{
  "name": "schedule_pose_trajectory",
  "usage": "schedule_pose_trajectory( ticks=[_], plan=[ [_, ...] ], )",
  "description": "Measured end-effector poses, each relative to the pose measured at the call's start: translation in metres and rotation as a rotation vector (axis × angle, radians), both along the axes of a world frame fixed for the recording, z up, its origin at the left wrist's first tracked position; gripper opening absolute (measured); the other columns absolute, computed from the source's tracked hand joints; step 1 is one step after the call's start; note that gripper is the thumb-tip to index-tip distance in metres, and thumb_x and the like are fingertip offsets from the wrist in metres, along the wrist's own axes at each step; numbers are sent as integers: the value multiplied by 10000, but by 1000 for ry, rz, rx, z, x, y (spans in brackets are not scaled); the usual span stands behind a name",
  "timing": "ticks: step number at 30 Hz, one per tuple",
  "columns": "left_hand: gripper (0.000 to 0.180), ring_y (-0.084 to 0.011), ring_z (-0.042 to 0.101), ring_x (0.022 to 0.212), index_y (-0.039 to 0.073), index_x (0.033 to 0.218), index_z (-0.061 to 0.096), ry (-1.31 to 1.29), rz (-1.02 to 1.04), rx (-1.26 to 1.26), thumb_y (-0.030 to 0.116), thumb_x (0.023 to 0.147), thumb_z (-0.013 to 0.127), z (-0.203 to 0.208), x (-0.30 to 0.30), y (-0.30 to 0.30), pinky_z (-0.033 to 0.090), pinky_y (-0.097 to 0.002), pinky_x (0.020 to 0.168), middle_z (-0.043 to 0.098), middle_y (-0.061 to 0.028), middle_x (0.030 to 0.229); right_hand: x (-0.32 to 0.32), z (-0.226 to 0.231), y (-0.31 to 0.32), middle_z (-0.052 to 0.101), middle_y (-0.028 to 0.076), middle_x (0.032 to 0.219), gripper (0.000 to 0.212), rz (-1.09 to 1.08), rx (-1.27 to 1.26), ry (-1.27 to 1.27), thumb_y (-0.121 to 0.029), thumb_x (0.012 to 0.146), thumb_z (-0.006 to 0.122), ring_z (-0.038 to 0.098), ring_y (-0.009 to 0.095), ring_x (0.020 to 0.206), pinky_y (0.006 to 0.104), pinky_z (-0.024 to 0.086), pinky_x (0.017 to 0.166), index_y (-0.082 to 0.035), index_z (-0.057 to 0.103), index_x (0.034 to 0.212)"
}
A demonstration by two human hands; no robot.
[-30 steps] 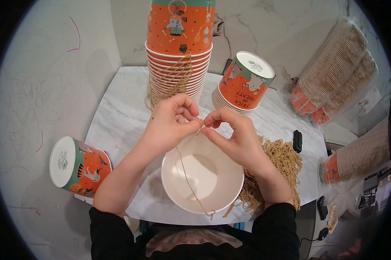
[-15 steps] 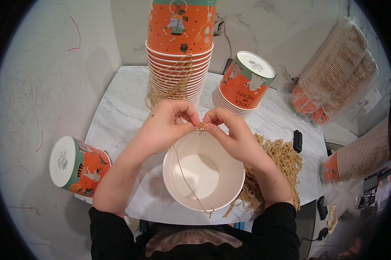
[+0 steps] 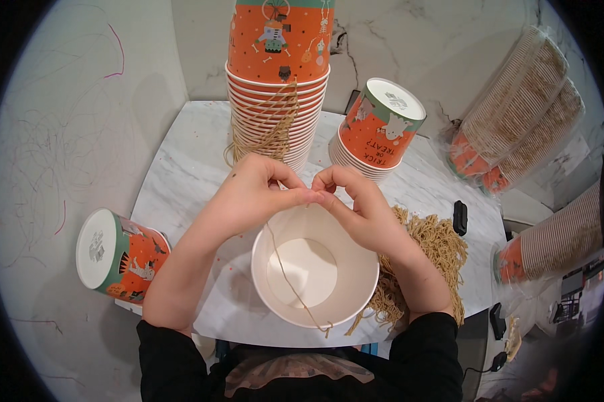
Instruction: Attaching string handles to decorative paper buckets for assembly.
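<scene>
A white paper bucket (image 3: 357,262) stands on the table in front of me, its mouth facing up. A thin tan cord (image 3: 285,277) hangs across its inside and reaches over the near rim, where its knotted end shows. At the far rim my left hand (image 3: 255,194) pinches with thumb and forefinger. My right hand (image 3: 357,209) pinches right against it, thumb tips touching. Both work on the cord at that rim; the bit between the fingertips is now mostly hidden. A heap of tan cords (image 3: 436,244) lies beside my right forearm.
Behind my hands rises a tall stack of orange paper buckets (image 3: 278,47) with cords draped over it. A shorter upside-down stack (image 3: 380,130) stands to its right. Another bucket (image 3: 131,258) lies left. Bagged stacks (image 3: 523,107) lean far right, near a small black object (image 3: 460,218).
My fingertips have closed together over the cord at the far rim, covering the knot that showed between them. The bucket and the other things have stayed in place.
</scene>
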State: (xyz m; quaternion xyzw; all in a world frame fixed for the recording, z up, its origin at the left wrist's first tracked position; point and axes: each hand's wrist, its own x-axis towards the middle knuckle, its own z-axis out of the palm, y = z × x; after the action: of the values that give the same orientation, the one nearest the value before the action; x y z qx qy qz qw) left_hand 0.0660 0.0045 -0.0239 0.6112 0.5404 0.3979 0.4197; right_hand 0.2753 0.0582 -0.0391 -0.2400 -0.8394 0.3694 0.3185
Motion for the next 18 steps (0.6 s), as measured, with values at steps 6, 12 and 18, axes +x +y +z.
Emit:
schedule_pose_trajectory(
  ticks=[6,12,18],
  plan=[
    [168,-4,501,632,-9,853,730,-37,-34,-23,149,886,775,0,-3,0,375,-190,540,632,41,715,0,8,-7,650,114,900,93,-58,176,-36,-71,889,673,596,286,896,395,473,788,-16,633,952],
    [149,-13,547,673,-16,881,719,-111,-46,-48,128,896,755,-5,-3,2,415,-185,578,658,23,763,0,6,-5,649,105,880,155,-70,209,-51,-105,852,742,602,292,879,395,474,777,-19,645,935],
    [130,-19,573,703,-10,850,706,-135,-85,-81,106,883,753,-1,-6,2,443,-186,606,667,13,782,2,3,-3,647,90,872,172,-61,238,-61,-130,835,768,613,298,864,403,464,774,-26,646,897]
  ],
)
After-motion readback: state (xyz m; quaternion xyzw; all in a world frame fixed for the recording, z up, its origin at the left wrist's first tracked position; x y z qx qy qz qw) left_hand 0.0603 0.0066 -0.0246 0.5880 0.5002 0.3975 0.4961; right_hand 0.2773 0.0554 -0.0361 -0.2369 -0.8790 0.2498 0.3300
